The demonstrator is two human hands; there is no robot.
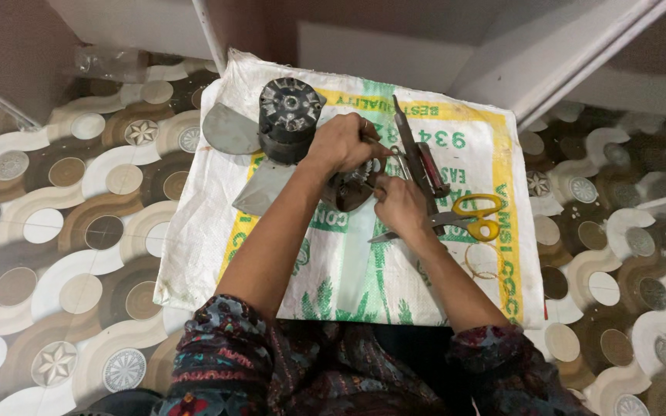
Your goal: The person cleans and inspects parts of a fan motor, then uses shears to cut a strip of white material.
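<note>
My left hand grips a small dark metal part in the middle of a white woven sack spread on the floor. My right hand pinches the same part from the near side; whether it holds a tool I cannot tell. Just left of my left hand stands a black fan motor with grey blades. Right of my hands lie a red-handled screwdriver, a long metal tool and yellow-handled scissors.
The sack lies on a patterned floor of brown and white circles. A white wall base and frame run behind the sack. A clear plastic item sits at the far left. My patterned sleeves fill the near edge.
</note>
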